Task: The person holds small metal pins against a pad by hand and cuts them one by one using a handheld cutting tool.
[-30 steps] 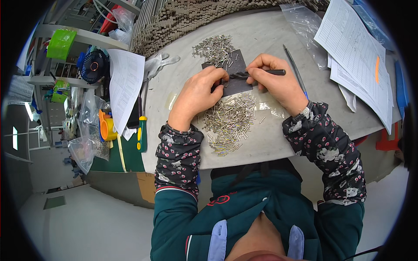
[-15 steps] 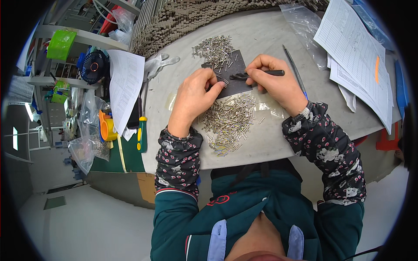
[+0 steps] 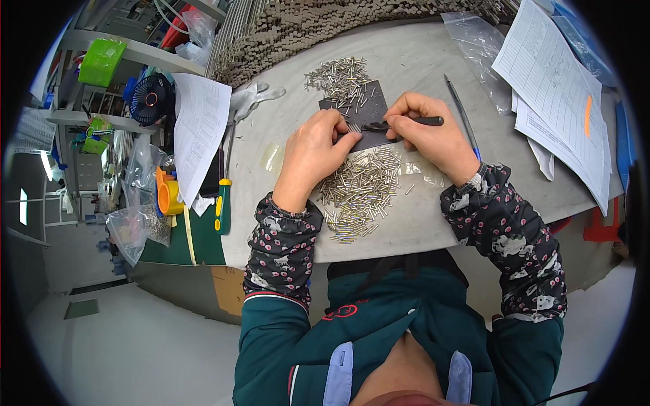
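Note:
My left hand [image 3: 313,150] is closed, thumb and fingers pinching a small row of short metal pins [image 3: 353,127] over a dark square plate [image 3: 374,103]. Facing it, my right hand [image 3: 425,128] grips a slim black tool [image 3: 431,121] like a pen. The tool's dark, twisted-looking tip points left, close to the pins; whether it touches them I cannot tell. Loose pins [image 3: 336,74] lie heaped at the plate's far edge and partly on it. A larger pile of pins [image 3: 362,189] spreads on the table on the near side of the plate.
Long stacked metal rods [image 3: 291,40] line the table's far edge. At right lie a pen [image 3: 462,115], a clear plastic bag [image 3: 479,57] and paper sheets [image 3: 555,95]. To the left are a grey glove [image 3: 252,101], a green-yellow screwdriver [image 3: 223,206], a paper [image 3: 200,128] and a small fan [image 3: 149,100].
The whole view has shifted slightly. My left hand has edged right, toward the tool tip, with the pins still pinched. My right hand keeps its grip on the black tool.

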Motion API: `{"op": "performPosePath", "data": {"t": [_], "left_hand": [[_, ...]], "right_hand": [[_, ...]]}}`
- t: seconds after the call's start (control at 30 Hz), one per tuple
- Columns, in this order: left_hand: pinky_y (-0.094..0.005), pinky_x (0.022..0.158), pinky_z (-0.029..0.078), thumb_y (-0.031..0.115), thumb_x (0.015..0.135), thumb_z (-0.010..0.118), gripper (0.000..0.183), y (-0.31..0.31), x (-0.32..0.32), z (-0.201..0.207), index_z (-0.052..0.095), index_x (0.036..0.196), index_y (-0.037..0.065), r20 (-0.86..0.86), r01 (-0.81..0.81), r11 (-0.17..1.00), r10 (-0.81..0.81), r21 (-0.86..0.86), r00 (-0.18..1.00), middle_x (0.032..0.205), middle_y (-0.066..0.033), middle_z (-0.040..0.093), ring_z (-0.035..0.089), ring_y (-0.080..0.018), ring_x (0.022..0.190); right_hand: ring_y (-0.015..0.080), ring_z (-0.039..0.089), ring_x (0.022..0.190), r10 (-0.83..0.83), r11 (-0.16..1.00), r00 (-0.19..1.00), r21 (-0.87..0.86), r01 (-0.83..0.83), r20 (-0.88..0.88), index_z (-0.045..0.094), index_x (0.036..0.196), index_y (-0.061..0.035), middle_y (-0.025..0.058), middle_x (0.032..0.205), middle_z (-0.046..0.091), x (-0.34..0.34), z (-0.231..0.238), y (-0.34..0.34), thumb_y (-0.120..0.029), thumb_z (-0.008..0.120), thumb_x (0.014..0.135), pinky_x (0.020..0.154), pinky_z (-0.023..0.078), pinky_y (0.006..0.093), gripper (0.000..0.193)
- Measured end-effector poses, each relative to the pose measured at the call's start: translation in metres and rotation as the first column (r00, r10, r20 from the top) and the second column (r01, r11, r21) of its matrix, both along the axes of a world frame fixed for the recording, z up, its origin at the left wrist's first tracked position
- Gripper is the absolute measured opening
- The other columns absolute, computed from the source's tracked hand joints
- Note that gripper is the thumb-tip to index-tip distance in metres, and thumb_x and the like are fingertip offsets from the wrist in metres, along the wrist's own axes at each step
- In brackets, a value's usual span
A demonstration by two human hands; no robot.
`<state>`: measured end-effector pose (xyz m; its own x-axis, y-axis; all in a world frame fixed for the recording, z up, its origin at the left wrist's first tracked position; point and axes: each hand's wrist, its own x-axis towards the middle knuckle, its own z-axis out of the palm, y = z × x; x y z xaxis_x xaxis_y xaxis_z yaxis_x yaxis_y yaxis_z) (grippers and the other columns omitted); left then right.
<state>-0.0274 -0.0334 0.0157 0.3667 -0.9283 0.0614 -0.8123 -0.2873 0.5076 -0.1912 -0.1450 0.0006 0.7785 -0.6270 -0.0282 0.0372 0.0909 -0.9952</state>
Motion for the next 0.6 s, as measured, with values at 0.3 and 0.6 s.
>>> {"op": "performPosePath", "data": {"t": [0.3,0.6], "left_hand": [[-0.0408,0.06,0.046,0.03,0.071,0.068,0.03,-0.009,-0.013,-0.001,0.054,0.071,0.003,0.176,-0.135,0.988,0.122,0.068,0.977,0.073,-0.0116,0.059,0.059,-0.0319,0.068],[-0.0313,0.059,0.046,0.007,0.074,0.065,0.014,-0.007,-0.002,-0.004,0.057,0.081,-0.001,0.053,0.066,0.996,-0.063,-0.066,0.997,0.074,-0.0107,0.056,0.057,-0.0214,0.064]], "right_hand": [[0.0068,0.056,0.062,-0.098,0.994,0.995,0.04,0.098,-0.009,0.059,0.081,0.0002,0.0023,0.067,0.06,-0.004,0.01,-0.003,-0.012,0.055,0.081,0.055,0.042,0.0205,0.012],[0.0081,0.058,0.064,-0.093,0.994,0.996,0.049,0.094,-0.01,0.059,0.079,0.0003,0.0025,0.072,0.06,-0.007,0.007,-0.004,-0.01,0.054,0.08,0.054,0.043,0.0212,0.011]]}}
